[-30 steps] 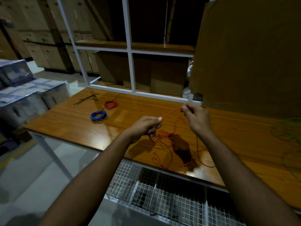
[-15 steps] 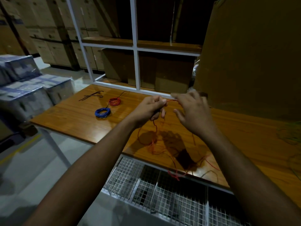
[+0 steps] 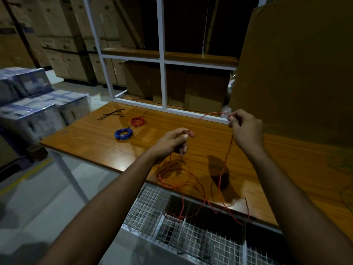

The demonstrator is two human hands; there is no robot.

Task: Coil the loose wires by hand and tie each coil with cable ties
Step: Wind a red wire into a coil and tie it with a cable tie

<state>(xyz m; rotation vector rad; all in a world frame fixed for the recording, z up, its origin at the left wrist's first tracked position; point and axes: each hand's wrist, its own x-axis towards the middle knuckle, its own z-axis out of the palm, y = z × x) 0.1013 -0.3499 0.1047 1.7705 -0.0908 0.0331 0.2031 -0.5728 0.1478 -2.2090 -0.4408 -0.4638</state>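
Note:
A loose orange wire (image 3: 225, 165) arcs between both hands above the wooden table (image 3: 91, 136) and hangs in tangled loops over the table's near edge. My left hand (image 3: 172, 141) pinches the wire's end between thumb and fingers. My right hand (image 3: 245, 129), higher and further right, pinches the same wire at the top of the arc. A tied blue coil (image 3: 123, 134) and a red coil (image 3: 137, 121) lie on the table's left part. Black cable ties (image 3: 112, 115) lie behind them near the far left corner.
A white shelf frame (image 3: 163, 85) with cardboard boxes stands along the table's back edge. A large cardboard sheet (image 3: 298, 69) leans at the right. Green wire (image 3: 342, 163) lies at the far right. Wire-mesh baskets (image 3: 191, 230) sit below the table's near edge. Wrapped boxes (image 3: 32, 108) are stacked at left.
My hands, close together half a second ago, have drawn apart, stretching an arc of orange wire between them. The right hand has moved right; more wire hangs off the table's edge.

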